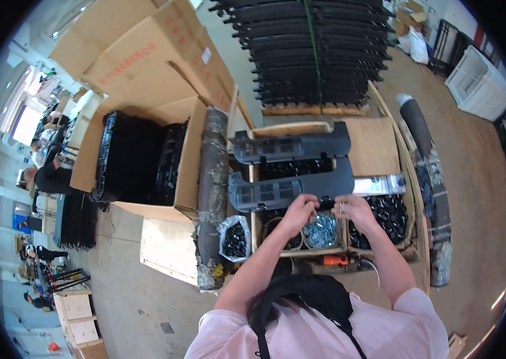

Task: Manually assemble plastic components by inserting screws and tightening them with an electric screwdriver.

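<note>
Large brown cardboard boxes (145, 54) with red print stand at upper left; an open carton (145, 161) below them holds stacked black panels. A pallet of black frames (313, 51) sits at top centre. On the wooden workbench (372, 149) lie two dark grey plastic panels (292, 188), above bins of silver screws (322, 230) and black parts (390, 215). The left hand (299, 212) and right hand (353, 209) meet at the nearer panel's lower edge, fingers pinched on what seems a small black piece (326, 204).
</note>
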A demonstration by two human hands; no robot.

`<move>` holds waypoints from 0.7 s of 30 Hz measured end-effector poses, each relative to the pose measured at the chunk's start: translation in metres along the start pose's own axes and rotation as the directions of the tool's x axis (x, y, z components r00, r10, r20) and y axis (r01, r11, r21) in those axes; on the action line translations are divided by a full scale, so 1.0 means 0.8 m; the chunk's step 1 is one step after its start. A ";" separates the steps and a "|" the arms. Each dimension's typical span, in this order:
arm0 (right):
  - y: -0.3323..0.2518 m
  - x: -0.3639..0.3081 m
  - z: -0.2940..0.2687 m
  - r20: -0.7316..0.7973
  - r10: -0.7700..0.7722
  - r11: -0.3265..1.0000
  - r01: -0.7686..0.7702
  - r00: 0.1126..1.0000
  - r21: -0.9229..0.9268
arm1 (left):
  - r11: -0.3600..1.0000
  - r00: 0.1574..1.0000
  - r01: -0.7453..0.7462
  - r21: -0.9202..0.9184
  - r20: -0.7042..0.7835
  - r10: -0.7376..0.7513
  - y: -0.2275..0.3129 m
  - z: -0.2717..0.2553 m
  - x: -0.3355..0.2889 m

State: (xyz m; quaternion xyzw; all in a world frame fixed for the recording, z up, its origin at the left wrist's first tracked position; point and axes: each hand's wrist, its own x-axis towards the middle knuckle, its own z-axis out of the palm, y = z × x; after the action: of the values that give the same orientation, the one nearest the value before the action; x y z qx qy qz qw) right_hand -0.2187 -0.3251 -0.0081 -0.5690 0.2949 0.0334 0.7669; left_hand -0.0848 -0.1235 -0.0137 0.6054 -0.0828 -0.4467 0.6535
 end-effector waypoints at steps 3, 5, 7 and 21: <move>-0.002 -0.014 0.020 0.000 0.083 0.993 -0.083 0.997 0.080 | 0.990 0.996 0.079 -0.115 0.054 -0.073 -0.005 -0.010 -0.029; 0.010 -0.012 0.024 0.000 0.070 0.997 -0.070 0.998 0.043 | 0.995 0.994 0.094 -0.041 0.063 -0.091 -0.007 -0.009 -0.044; 0.015 -0.010 0.034 0.007 0.041 0.997 -0.042 0.999 0.064 | 0.994 0.995 0.093 0.055 0.024 -0.095 -0.014 -0.009 -0.055; 0.018 -0.011 0.105 0.028 -0.227 0.969 0.229 0.973 -0.097 | 0.998 0.999 0.011 0.069 -0.033 -0.008 -0.041 -0.014 -0.076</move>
State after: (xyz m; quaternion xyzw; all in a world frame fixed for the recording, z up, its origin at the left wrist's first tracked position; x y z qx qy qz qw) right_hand -0.1966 -0.2424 -0.0006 -0.6365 0.2192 -0.0357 0.7386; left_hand -0.1292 -0.0692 -0.0188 0.6352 -0.0848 -0.4369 0.6312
